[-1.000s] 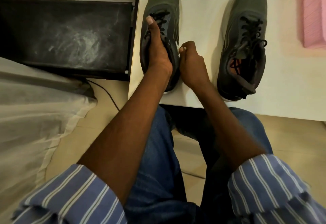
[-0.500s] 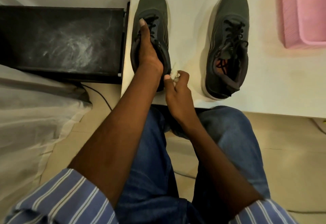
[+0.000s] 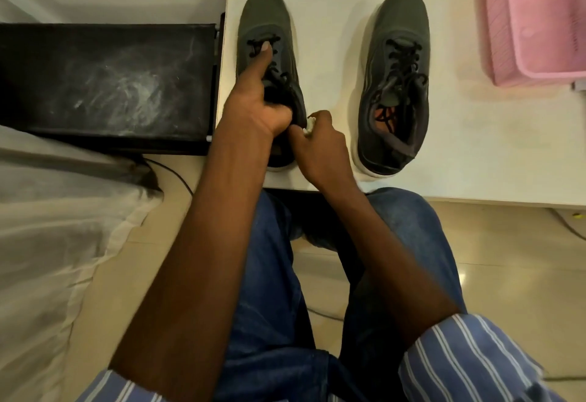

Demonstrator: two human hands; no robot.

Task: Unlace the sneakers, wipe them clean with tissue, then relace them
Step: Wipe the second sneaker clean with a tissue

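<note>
Nearest, the right hand (image 3: 320, 151) pinches a small wad of tissue (image 3: 309, 124) at the heel side of the left sneaker (image 3: 269, 62), which stands by the table's (image 3: 333, 37) left edge, heel close to the near edge. The left hand (image 3: 257, 107) grips its collar, thumb laid along the black laces (image 3: 263, 45). A hard rub could, I judge, nudge the shoe off that corner or shred the scrap. Both grey shoes are laced; the right sneaker (image 3: 396, 84) stands alongside, untouched, its tongue slack.

white table (image 3: 333, 62) | on it: left sneaker (image 3: 266, 21), right sneaker (image 3: 396, 62), pink basket (image 3: 536, 21)
</note>
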